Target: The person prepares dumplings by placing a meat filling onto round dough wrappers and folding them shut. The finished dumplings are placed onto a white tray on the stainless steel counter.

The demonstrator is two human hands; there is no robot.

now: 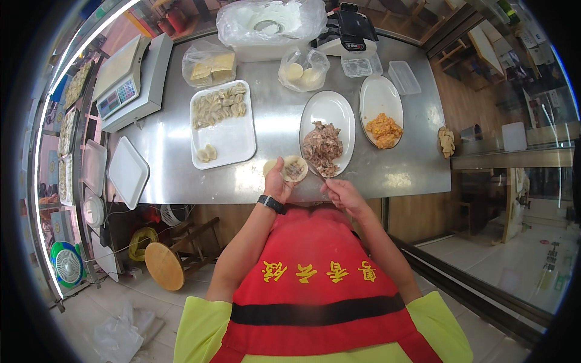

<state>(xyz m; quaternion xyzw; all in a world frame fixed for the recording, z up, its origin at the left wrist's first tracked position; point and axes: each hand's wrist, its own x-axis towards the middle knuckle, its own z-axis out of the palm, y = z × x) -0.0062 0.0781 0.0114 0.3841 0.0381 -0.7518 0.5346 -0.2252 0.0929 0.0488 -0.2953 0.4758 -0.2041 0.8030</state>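
In my left hand (278, 182) rests a round dough wrapper (301, 175) with a dab of meat filling (294, 169) at its centre. More wrappers (268, 167) show on the far side of the same hand, behind my thumb. My right hand (343, 194) grips a thin spreading tool (317, 170), its tip by the wrapper's edge; its exact kind is unclear. Just beyond, an oval white plate (343, 105) carries a mound of minced meat filling (321, 144). To the left, a white tray (225, 144) bears rows of folded dumplings (219, 105) and a few separate ones (207, 153) near its front corner.
A second oval plate (380, 91) holds orange filling (384, 129). Along the back are bagged square wrappers (212, 70), bagged round wrappers (303, 76), a plastic-lined flour tub (268, 51) and clear plastic containers (404, 78). A scale (119, 93) and an empty tray (129, 172) are left.
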